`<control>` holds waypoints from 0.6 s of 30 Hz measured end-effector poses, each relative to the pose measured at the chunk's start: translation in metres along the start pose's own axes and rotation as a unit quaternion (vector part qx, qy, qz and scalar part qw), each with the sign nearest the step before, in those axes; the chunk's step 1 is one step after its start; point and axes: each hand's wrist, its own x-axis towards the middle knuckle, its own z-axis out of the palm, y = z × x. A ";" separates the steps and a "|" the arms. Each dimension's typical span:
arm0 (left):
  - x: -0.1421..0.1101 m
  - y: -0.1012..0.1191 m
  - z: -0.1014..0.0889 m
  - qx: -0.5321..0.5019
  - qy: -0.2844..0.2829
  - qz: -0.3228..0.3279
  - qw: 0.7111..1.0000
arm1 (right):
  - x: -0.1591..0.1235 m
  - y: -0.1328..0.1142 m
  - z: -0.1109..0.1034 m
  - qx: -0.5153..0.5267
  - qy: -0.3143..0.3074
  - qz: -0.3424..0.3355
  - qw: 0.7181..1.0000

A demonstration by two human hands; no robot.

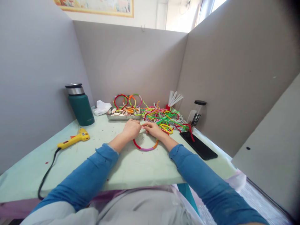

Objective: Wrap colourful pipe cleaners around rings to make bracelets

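Observation:
A ring wrapped in fuzzy red, purple and orange pipe cleaner (147, 149) rests on the table in front of me, its near arc showing below my hands. My left hand (131, 128) is closed at the ring's far side, fingers bent. Beside it, my right hand (152, 129) pinches at the same far part, and the fingertips of both hands nearly meet. The far arc is mostly covered by my fingers, so the exact spot they grip is hidden. Just past my right hand lies a yellow pipe cleaner loop (167, 128).
A metal tray (124, 117) of shells stands behind, with finished-looking rings (121, 95) above it. Tangled pipe cleaners (161, 115) spread right of it. A yellow glue gun (74, 139) and green bottle (81, 107) are left; a black phone (199, 147) and clear bottle (198, 113) are right.

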 end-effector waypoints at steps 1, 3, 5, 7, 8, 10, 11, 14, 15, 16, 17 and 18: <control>0.000 0.000 0.001 -0.013 -0.005 -0.014 1.000 | 0.000 0.000 0.000 -0.006 -0.001 0.001 1.000; 0.000 0.000 0.004 -0.053 -0.034 -0.054 0.997 | 0.000 0.001 0.000 -0.018 -0.001 0.001 1.000; 0.001 -0.002 0.007 -0.100 -0.064 -0.071 0.990 | -0.001 0.002 -0.001 -0.027 -0.004 -0.005 1.000; 0.001 -0.004 0.011 -0.129 -0.067 -0.057 0.988 | 0.000 0.003 -0.001 -0.029 -0.009 -0.012 0.999; 0.001 -0.005 0.012 -0.136 -0.064 -0.053 0.987 | 0.000 0.004 -0.001 -0.027 -0.011 -0.016 0.999; 0.000 -0.006 0.014 -0.143 -0.058 -0.054 0.986 | 0.001 0.006 -0.001 -0.024 -0.013 -0.019 0.999; 0.000 -0.007 0.014 -0.148 -0.057 -0.058 0.986 | 0.002 0.007 -0.001 -0.023 -0.013 -0.019 0.999; 0.001 -0.008 0.015 -0.175 -0.058 -0.062 0.981 | 0.003 0.010 -0.001 -0.027 -0.011 -0.021 0.999; 0.001 -0.009 0.015 -0.189 -0.058 -0.061 0.978 | 0.004 0.011 -0.001 -0.029 -0.011 -0.025 0.999; 0.001 -0.009 0.014 -0.206 -0.058 -0.060 0.975 | 0.004 0.012 -0.002 -0.030 -0.012 -0.028 0.999; 0.001 -0.009 0.014 -0.226 -0.058 -0.061 0.971 | 0.004 0.012 -0.002 -0.028 -0.015 -0.031 0.999; 0.001 -0.009 0.013 -0.249 -0.059 -0.064 0.965 | 0.003 0.013 -0.002 -0.025 -0.016 -0.033 0.999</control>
